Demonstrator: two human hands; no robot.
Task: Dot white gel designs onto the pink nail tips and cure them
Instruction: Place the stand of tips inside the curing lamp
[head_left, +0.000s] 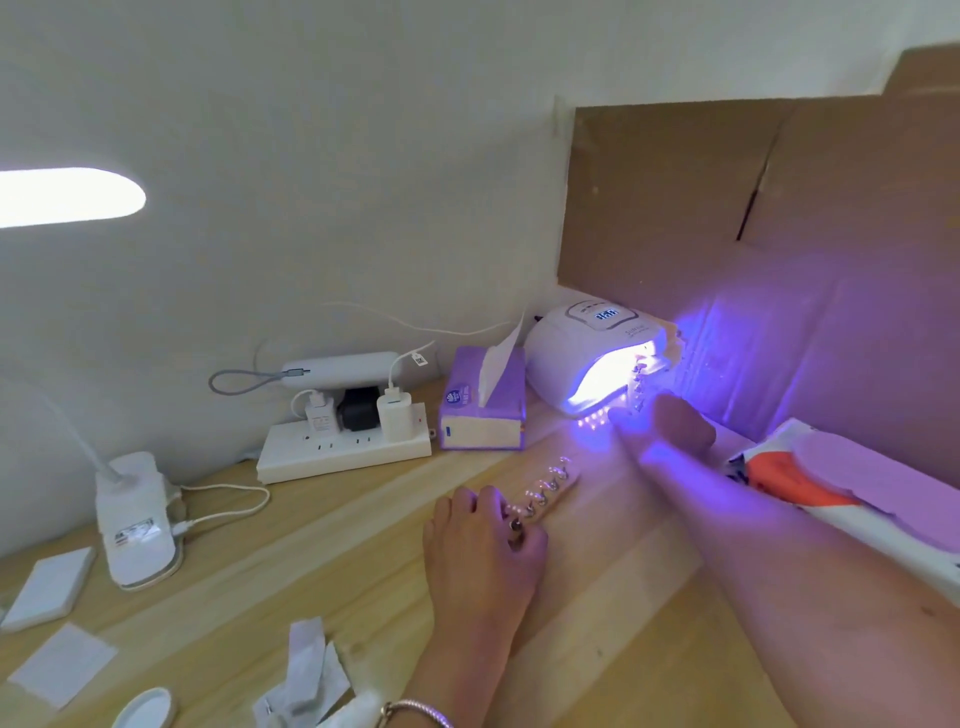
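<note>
While lamp (587, 358) glows, hands (483, 535) (670, 421) seemingly grip strips (550, 486) (638, 384)

- A plain white wall (311, 130) rises behind the light wooden desk (291, 561).
- Brown cardboard (727, 197) lines the desk's right edge, tinted violet.
- A lit lamp head (67, 197) glows above the left edge.

Thin silvery bracelet (415, 711) around the left wrist.

There are two nail-tip strips (550, 491) (638, 382), one curing lamp (576, 358), one tissue box (480, 415) and one power strip (343, 449).
</note>
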